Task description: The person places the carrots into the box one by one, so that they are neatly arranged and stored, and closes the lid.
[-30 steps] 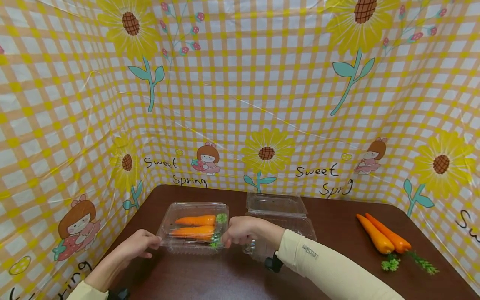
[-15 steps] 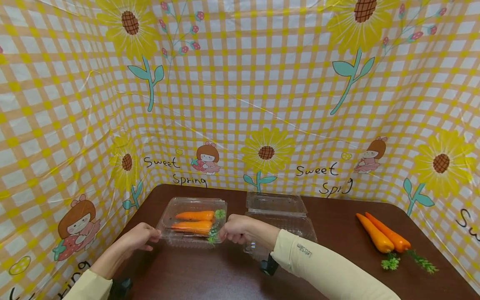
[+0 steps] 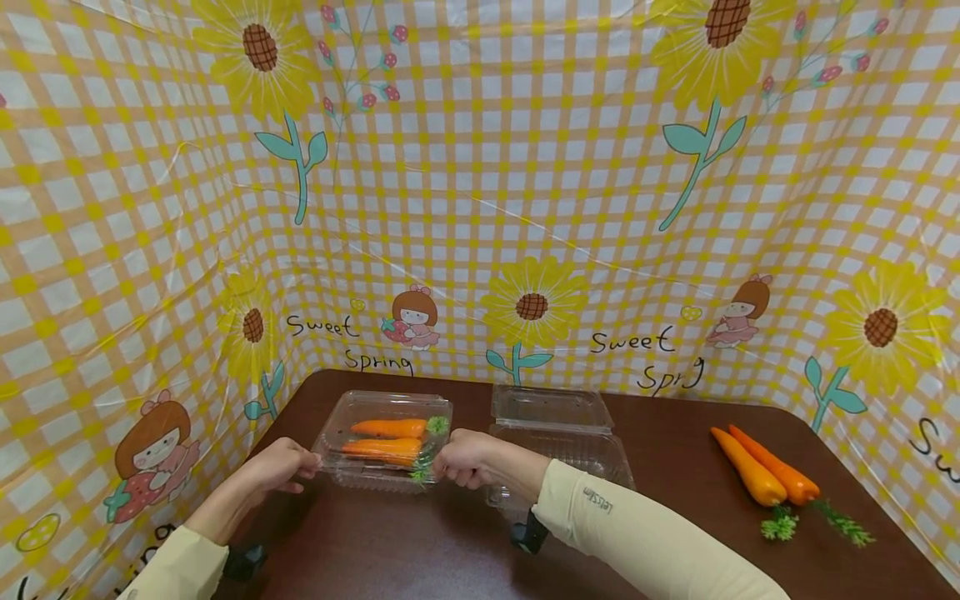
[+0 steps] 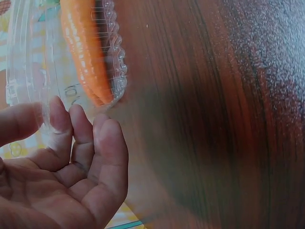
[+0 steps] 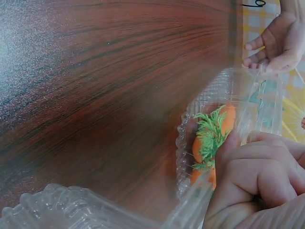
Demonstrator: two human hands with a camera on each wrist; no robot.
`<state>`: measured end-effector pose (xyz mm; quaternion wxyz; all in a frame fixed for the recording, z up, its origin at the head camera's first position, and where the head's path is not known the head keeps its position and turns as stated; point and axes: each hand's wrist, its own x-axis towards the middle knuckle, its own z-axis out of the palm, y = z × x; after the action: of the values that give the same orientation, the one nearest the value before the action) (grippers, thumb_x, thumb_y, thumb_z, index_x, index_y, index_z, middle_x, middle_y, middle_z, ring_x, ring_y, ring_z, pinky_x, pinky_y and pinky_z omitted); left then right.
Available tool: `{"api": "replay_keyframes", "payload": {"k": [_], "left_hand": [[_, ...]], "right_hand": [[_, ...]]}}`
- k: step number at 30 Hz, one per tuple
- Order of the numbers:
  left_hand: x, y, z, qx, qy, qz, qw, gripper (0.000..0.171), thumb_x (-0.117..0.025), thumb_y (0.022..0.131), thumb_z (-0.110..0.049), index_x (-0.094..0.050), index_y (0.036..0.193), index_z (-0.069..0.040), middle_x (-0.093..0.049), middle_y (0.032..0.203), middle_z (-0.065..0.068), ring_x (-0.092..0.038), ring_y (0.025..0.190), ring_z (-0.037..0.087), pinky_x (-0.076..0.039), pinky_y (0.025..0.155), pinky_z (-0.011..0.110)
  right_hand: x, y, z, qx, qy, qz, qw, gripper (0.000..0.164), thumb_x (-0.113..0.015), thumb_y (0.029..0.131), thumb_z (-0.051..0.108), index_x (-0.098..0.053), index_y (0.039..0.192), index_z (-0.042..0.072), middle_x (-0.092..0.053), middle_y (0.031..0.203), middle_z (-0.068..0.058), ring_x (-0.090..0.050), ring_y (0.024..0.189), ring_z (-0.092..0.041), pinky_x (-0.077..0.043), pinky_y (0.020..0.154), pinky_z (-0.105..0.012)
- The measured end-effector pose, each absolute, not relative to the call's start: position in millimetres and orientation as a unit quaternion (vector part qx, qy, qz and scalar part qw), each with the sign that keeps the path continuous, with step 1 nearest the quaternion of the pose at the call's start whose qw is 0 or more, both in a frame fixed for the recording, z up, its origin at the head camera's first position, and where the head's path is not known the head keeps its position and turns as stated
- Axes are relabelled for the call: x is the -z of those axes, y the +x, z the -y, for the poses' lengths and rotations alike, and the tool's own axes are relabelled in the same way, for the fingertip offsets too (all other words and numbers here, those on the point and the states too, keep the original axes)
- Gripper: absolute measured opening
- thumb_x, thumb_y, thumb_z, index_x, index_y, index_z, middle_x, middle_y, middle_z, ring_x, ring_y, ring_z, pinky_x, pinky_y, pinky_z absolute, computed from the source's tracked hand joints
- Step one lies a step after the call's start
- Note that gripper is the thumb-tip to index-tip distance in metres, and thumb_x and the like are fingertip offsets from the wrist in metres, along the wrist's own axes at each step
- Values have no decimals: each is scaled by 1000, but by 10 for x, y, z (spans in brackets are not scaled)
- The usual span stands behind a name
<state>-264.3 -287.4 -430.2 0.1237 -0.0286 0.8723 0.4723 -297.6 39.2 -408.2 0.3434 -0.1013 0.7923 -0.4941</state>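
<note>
Pinching the left end of a clear plastic clamshell box (image 3: 397,408) between the thumb and a fingertip of the left hand (image 3: 283,467), with the other fingers loosely bent; gripping its right end with the curled fingers of the right hand (image 3: 463,458); see-through and shiny, with a lid on top and wavy, ridged sides; holding smooth orange carrots (image 3: 386,451) side by side, with leafy green tops (image 3: 437,426) toward the right; at the back left of the dark brown table (image 3: 390,542), but hard to tell if touching it; near an open clear box (image 3: 551,408), partly hidden behind the right arm (image 3: 517,467); well apart from two loose carrots (image 3: 750,471).
</note>
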Motion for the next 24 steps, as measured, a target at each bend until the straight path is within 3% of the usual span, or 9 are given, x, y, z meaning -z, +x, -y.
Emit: {"api": "replay_keyframes", "payload": {"k": [7, 14, 24], "left_hand": [[4278, -2641, 2886, -469, -15, -872, 136, 29, -51, 100, -8, -69, 100, 14, -59, 92, 9, -58, 86, 21, -58, 74, 38], [4275, -2644, 2886, -475, -1, -866, 154, 25, -49, 102, -7, -66, 88, 6, -53, 79, 3, -54, 76, 15, -55, 68, 32], [4291, -2692, 2895, -475, -7, -865, 159, 28, -47, 103, -8, -61, 80, 0, -50, 76, 2, -52, 74, 15, -52, 67, 32]], "right_hand": [[4057, -2969, -379, 490, -99, -796, 341, 31, -61, 90, 2, -50, 62, 8, -26, 52, 6, -16, 46, -7, -13, 44, -21], [4050, -2963, -380, 492, -95, -797, 338, 28, -62, 90, 2, -52, 64, 7, -28, 52, 5, -17, 46, -7, -14, 44, -21], [4056, -2962, -364, 498, -100, -787, 351, 25, -61, 91, 1, -56, 68, 5, -29, 52, 5, -18, 45, -5, -15, 43, -20]]}}
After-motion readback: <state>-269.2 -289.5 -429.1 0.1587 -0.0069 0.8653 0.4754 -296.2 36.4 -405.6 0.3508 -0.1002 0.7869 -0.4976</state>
